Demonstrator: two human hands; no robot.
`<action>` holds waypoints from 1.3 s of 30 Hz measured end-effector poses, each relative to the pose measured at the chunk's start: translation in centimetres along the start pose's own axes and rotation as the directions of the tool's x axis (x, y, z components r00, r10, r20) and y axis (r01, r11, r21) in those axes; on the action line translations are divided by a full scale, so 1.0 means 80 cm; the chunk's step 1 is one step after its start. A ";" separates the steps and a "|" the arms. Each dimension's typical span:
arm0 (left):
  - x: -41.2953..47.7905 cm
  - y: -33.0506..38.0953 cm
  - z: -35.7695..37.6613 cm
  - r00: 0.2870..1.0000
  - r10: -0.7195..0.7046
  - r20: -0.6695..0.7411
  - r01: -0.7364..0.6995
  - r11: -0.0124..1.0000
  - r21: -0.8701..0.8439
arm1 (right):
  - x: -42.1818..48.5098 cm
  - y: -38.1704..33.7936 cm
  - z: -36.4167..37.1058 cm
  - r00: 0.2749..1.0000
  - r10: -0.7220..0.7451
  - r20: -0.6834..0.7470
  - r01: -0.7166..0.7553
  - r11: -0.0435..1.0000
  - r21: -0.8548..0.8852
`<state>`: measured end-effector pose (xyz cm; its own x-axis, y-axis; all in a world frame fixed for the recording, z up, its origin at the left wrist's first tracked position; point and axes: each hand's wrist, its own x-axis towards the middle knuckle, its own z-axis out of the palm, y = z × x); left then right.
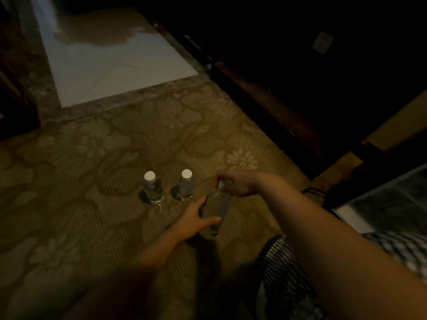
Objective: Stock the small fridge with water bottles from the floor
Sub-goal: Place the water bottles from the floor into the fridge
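Observation:
Three clear water bottles with white caps are on the patterned carpet. The left bottle (153, 188) and the middle bottle (186, 186) stand upright, side by side. The third bottle (216, 212) is nearest me and tilted. My right hand (235, 182) pinches its cap from above. My left hand (194, 221) wraps around its lower body, thumb in front. The small fridge (379, 204) shows at the right edge, its pale door edge and dim interior only partly visible.
Dark wooden furniture (288, 93) runs along the right, with a wall socket (323, 42) above. A pale tiled floor (111, 65) lies beyond the carpet. A black cable (314, 192) lies by the fridge. My knee in checked fabric (284, 269) is at the lower right.

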<state>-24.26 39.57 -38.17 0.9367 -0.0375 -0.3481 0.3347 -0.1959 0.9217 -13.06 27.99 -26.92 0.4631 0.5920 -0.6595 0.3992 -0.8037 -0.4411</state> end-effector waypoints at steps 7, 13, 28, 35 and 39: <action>0.000 0.074 0.007 0.984 0.174 -0.047 -0.169 0.980 0.105 | -0.101 -0.010 -0.053 0.989 -0.082 -0.126 0.065 0.989 -0.131; -0.002 0.164 0.044 0.929 0.368 -0.051 -0.352 0.916 0.195 | -0.206 0.007 -0.075 0.908 -0.128 -0.400 0.034 0.972 -0.233; -0.016 0.383 0.221 0.705 0.681 0.200 -0.708 0.660 0.250 | -0.414 0.136 -0.061 0.209 0.153 -0.966 0.318 0.923 0.216; -0.014 0.437 0.331 0.674 0.627 0.390 -0.721 0.672 0.166 | -0.496 0.196 -0.047 0.009 0.322 -0.947 0.205 0.926 0.316; 0.000 0.444 0.397 0.686 0.558 0.467 -0.673 0.731 0.116 | -0.512 0.240 -0.032 -0.092 0.442 -0.892 0.116 0.895 0.432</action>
<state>-15.68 1.53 -10.86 0.7816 -0.5924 0.1954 -0.3976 -0.2319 0.8878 -22.33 -11.57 -6.86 0.8398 -0.3575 0.4086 0.0695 -0.6757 -0.7339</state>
